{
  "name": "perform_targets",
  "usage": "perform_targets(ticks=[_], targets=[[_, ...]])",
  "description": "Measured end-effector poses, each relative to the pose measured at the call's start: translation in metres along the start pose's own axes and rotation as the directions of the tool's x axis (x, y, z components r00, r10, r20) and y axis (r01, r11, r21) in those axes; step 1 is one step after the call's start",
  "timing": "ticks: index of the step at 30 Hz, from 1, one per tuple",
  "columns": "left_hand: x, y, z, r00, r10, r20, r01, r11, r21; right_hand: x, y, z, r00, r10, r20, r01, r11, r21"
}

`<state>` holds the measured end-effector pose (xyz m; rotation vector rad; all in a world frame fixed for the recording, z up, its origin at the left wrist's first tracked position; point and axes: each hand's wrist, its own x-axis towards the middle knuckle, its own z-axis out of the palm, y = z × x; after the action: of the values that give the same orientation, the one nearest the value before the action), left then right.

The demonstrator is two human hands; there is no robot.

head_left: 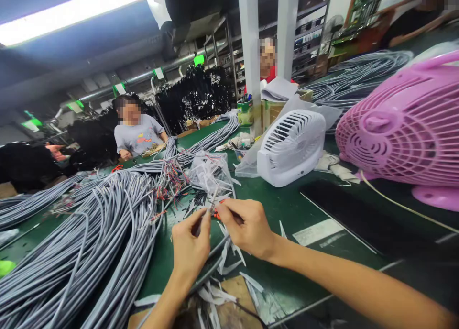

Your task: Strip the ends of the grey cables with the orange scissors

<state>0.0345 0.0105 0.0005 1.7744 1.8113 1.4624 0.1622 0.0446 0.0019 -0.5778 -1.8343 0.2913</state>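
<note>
My left hand [191, 245] is closed in a pinch around the end of a grey cable [214, 250], whose length trails beneath my hands toward the table's front edge. Fingertips of my right hand [251, 227] meet the left ones and pinch the same cable end; its thin wires are small and partly hidden there. Something orange [216, 215] shows just under the right fingers, too covered to name. Beyond the fingertips lie a clear plastic bag [211, 169] and short black offcuts [195, 201]. White strips [229, 252] are scattered below my hands.
Large bundles of grey cable [103, 233] fill the left of the green table [276, 290]. A white fan [292, 147] and a pink fan [398, 128] stand at right, near a dark mat [344, 219]. A green can [245, 113] sits farther back. Co-workers are across the table.
</note>
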Motion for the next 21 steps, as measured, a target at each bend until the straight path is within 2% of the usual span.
perform_targets(ticks=[3,5,9,15,21], targets=[[0.001,0.006,-0.006,0.991,-0.091,-0.1,0.081,0.991,-0.107,0.008,0.007,-0.002,0.999,0.048,0.02,-0.049,0.997,0.061],[0.001,0.008,-0.01,0.984,-0.122,-0.128,0.101,0.983,-0.156,0.008,0.008,-0.001,0.997,0.052,0.051,-0.056,0.995,0.085],[-0.001,0.008,-0.014,0.987,-0.063,-0.148,0.042,0.989,-0.143,0.005,0.005,0.004,0.993,0.045,0.107,-0.056,0.993,0.107],[-0.005,0.005,-0.016,0.988,0.04,-0.149,-0.048,0.997,-0.052,0.004,0.004,0.007,0.991,0.061,0.118,-0.072,0.993,0.091],[-0.004,0.006,-0.015,0.988,0.024,-0.154,-0.036,0.996,-0.078,0.004,0.005,0.007,0.992,0.066,0.103,-0.074,0.994,0.081]])
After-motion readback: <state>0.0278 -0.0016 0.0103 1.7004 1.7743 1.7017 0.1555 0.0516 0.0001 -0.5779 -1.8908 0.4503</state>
